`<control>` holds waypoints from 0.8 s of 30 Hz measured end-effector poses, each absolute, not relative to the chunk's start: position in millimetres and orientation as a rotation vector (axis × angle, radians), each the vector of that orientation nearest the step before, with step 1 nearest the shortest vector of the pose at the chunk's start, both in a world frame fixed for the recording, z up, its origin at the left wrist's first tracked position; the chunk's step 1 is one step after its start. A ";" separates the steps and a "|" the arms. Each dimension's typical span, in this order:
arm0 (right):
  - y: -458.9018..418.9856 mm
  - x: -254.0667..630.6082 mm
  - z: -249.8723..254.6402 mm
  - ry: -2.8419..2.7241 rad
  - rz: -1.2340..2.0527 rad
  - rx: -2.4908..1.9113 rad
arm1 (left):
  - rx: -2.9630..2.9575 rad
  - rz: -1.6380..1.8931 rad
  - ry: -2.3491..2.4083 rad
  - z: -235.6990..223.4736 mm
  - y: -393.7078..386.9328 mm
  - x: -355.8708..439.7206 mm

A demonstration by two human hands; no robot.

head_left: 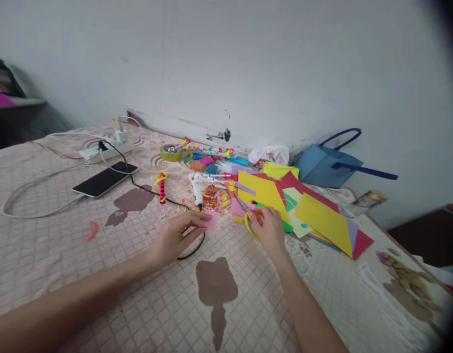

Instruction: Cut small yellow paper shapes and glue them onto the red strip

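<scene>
My left hand (182,230) pinches a small pink piece of paper (212,221) between thumb and fingers, just above the patterned tablecloth. To its right, my right hand (269,224) has its fingers closed around the handles of a pair of scissors (250,226). The blades point away from me to the upper left, over a larger pink sheet (237,208). A small yellow roll (238,219) lies beside the scissors. Beyond my hands are a white glue gun (197,189) and a scatter of tiny coloured paper scraps (213,200).
Coloured paper sheets (324,220) are spread on the right, before a blue bag (319,165). A phone (105,180) on a white cable, a power strip (107,151) and a roll of tape (171,152) are on the left. The glue gun's black cord (153,192) runs across the cloth.
</scene>
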State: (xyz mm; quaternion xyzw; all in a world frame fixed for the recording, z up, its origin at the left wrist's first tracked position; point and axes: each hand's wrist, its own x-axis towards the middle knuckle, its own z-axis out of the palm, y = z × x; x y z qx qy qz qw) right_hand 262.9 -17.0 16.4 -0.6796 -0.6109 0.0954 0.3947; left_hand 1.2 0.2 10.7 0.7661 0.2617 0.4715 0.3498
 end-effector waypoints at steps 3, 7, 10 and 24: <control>-28.2 228.4 19.0 -1.668 0.564 -1.546 | 2.229 1.187 0.566 10.7 -5.5 -1.3; -40.4 191.3 11.0 -1.341 1.224 -1.115 | 2.266 1.153 0.494 12.9 -12.0 1.0; -44.7 182.7 6.1 -1.275 1.176 -1.149 | 2.106 1.144 0.607 14.3 -14.2 6.1; -51.6 176.2 3.5 -1.409 1.192 -1.173 | 1.200 0.882 0.750 12.5 -12.9 15.5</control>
